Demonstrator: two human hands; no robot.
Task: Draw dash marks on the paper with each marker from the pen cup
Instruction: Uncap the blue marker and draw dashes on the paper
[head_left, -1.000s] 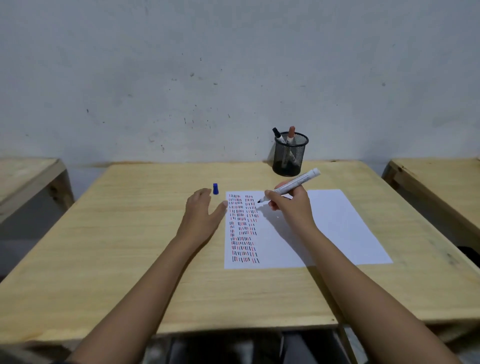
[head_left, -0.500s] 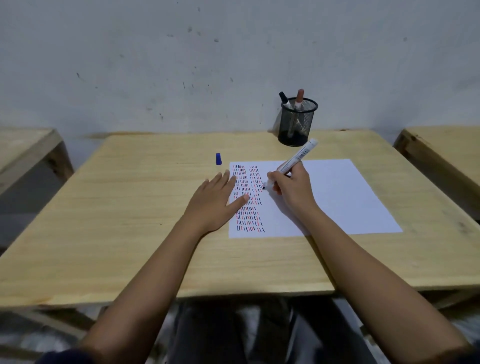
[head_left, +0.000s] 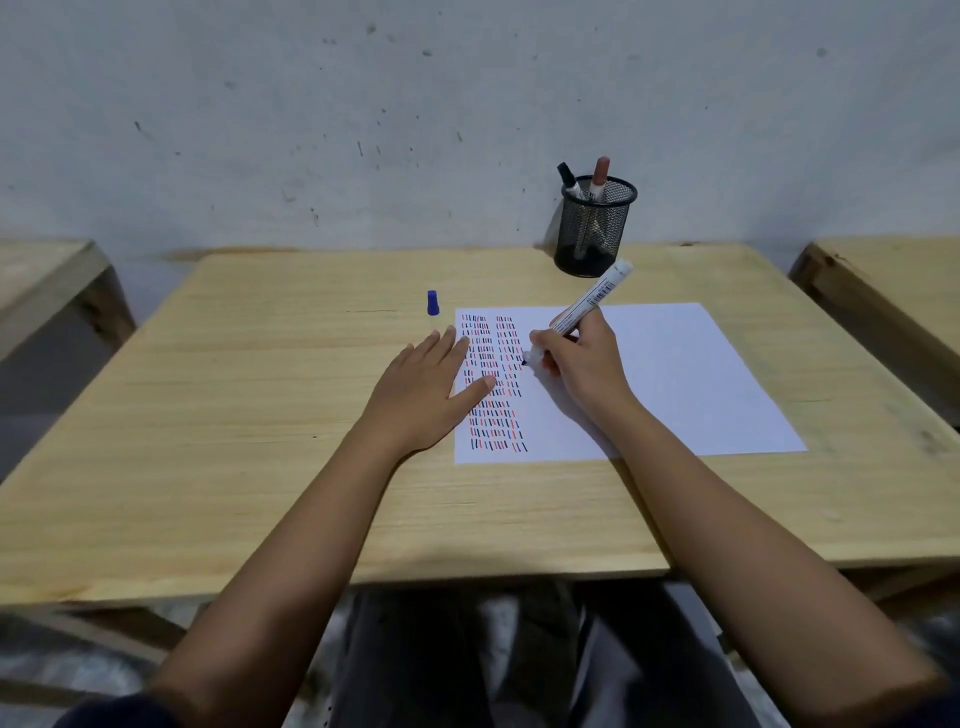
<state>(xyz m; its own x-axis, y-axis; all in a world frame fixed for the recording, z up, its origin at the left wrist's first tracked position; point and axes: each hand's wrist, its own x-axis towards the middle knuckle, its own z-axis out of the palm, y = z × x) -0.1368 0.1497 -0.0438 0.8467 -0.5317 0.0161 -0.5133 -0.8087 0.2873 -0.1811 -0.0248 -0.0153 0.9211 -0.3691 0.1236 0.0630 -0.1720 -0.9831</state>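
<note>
1. Two hands are at work in the head view. The right hand (head_left: 584, 364) pinches a marker (head_left: 582, 312) in a writing grip, tip down on the paper (head_left: 675, 374) beside the second column of dashes (head_left: 493, 384); the left hand (head_left: 423, 387) lies flat and empty, fingers spread, thumb and fingertips over the paper's left edge.
2. To do this step well, I judge: keep the left palm pressing so the sheet cannot slide, make short even strokes, and lift the tip cleanly between dashes. Follow the existing rows so spacing stays regular, and keep the right wrist off any fresh ink.
3. One blue cap (head_left: 432, 302) stands upright just beyond the paper's far left corner, apart from both hands; it will be needed for recapping.
4. Two more markers stand in the mesh cup (head_left: 595, 234) at the far edge, against the wall.
5. Pale wooden surface (head_left: 260, 415), grain running left to right; scuffed grey wall (head_left: 311, 104) behind; similar wooden pieces flank it left and right.
</note>
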